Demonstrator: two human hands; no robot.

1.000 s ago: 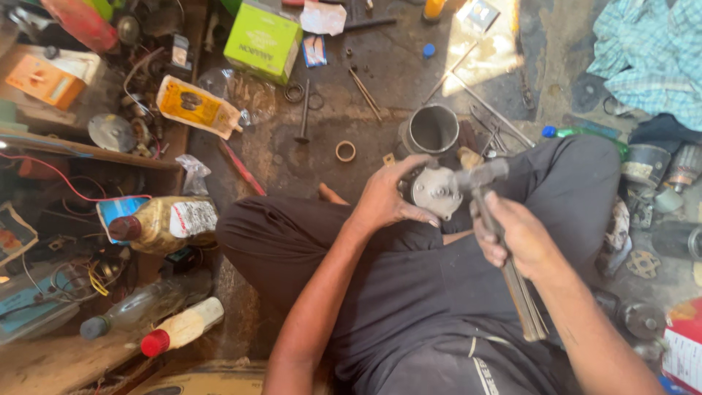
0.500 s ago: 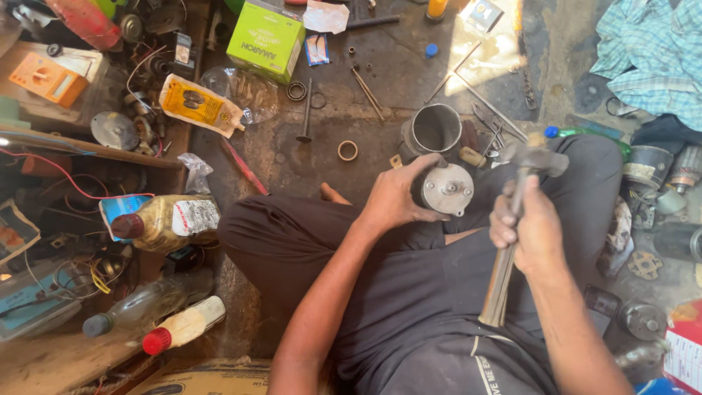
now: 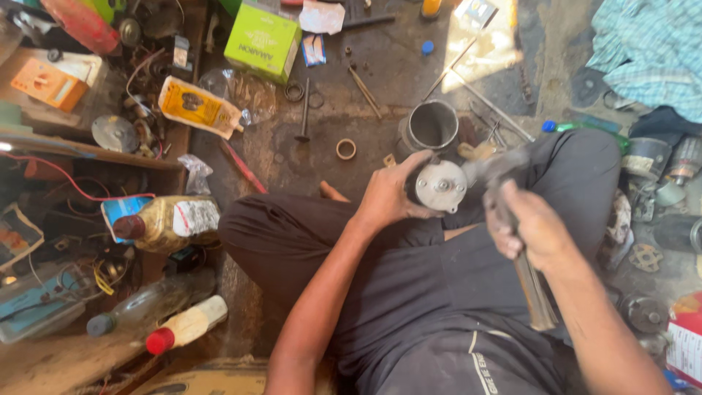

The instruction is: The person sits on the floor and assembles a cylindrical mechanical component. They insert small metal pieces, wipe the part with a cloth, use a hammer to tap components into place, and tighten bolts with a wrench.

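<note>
Grey metal, a round motor part (image 3: 441, 186) sits over the person's lap, the left hand (image 3: 387, 196) clamped on it from its 9 o'clock side. The right hand (image 3: 528, 228) is closed round a hammer (image 3: 512, 219), its blurred head at the part's 3 o'clock. A steel cylinder (image 3: 431, 126) stands on the floor at the part's 12 o'clock.

Two hands: left (image 3: 391, 196), right (image 3: 532, 230). One round metal part (image 3: 441, 186). One hammer (image 3: 523, 256). One metal cylinder sleeve (image 3: 433, 126). One green box (image 3: 262, 40). One small ring (image 3: 346, 149). Three bottles: oil bottle (image 3: 167, 222), clear bottle (image 3: 142, 307), red-capped bottle (image 3: 187, 325).
</note>
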